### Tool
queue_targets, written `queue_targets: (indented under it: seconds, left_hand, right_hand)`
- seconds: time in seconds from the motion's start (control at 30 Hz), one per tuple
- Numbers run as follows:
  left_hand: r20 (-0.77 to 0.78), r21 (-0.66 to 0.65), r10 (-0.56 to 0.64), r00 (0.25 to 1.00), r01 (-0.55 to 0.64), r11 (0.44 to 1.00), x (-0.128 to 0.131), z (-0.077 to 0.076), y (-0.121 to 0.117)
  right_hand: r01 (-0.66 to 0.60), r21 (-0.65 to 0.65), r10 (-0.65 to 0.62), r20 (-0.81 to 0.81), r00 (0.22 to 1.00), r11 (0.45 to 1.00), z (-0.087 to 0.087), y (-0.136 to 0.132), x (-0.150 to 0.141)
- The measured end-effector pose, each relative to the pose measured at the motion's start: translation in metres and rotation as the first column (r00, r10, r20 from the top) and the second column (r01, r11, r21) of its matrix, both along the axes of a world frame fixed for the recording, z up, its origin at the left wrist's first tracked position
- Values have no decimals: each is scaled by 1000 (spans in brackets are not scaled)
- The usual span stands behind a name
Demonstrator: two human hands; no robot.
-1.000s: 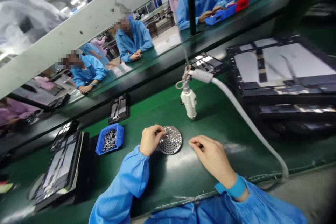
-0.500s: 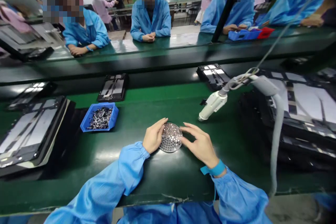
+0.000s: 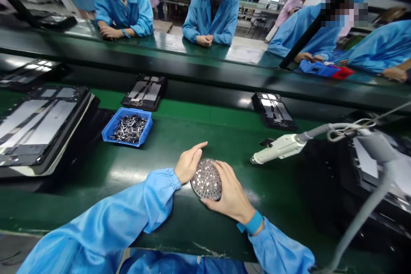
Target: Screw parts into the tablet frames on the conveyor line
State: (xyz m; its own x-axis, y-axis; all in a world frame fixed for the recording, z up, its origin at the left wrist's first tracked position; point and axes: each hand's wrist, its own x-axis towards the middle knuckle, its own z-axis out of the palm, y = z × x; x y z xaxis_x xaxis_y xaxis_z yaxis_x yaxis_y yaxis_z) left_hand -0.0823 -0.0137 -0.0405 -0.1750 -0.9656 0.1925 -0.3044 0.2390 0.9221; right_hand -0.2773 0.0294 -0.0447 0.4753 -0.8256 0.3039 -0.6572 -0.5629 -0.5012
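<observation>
A round metal plate point(image 3: 207, 180), pitted with small holes and strewn with tiny shiny pieces, probably screws, sits low over the green bench in front of me. My right hand point(image 3: 229, 190) curves around its right side, fingers on the far edge and thumb on the near edge. At the plate's left edge is my left hand point(image 3: 189, 165), its fingers stretched forward and its thumb beside the rim; whether it bears any of the plate's weight I cannot tell. A white electric screwdriver point(image 3: 279, 149) hangs to the right of my hands, touched by neither.
A blue bin point(image 3: 127, 127) of small metal parts stands left. Device panels point(image 3: 35, 126) are stacked at left, more point(image 3: 379, 167) at right behind a grey hose point(image 3: 362, 218). Single panels point(image 3: 146, 91) lie farther back. Co-workers point(image 3: 210, 17) sit across the bench.
My right hand has closed in from the right and now grips the plate's edge. The small pieces have spread over more of the plate. The whole view has tilted and shifted.
</observation>
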Motion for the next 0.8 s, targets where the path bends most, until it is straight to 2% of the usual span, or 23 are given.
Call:
queue_targets:
  seconds: [0.1, 0.17, 0.23, 0.33, 0.4, 0.57, 0.7, 0.8]
  left_hand:
    - [-57, 55, -77, 995, 80, 995, -7, -4, 0]
    - [-90, 64, -136, 987, 142, 988, -12, -4, 0]
    - [-107, 71, -165, 980, 173, 982, -14, -4, 1]
    - [-100, 93, -168, 981, 177, 980, -13, -6, 2]
    - [-95, 95, -168, 981, 177, 980, -12, -9, 1]
    - [-116, 51, -166, 979, 172, 984, -12, -17, 1]
    - [-116, 37, -174, 978, 179, 983, -15, -21, 0]
    - [-121, 34, -146, 982, 151, 988, -17, -22, 2]
  right_hand:
    - [15, -11, -15, -15, 1000, 1000, 2, 6, -2]
    - [18, -49, -23, -109, 994, 999, 5, 12, -4]
    - [-68, -100, 39, -264, 964, 993, 9, 18, -4]
    - [-284, -96, 221, -417, 882, 954, 13, 19, 0]
    - [-356, -67, 294, -436, 851, 932, 14, 14, 2]
    - [-344, -35, 290, -463, 838, 938, 19, 11, -5]
    - [-402, -10, 350, -476, 807, 915, 22, 11, -3]
    - [-412, -14, 350, -502, 791, 911, 21, 5, -3]
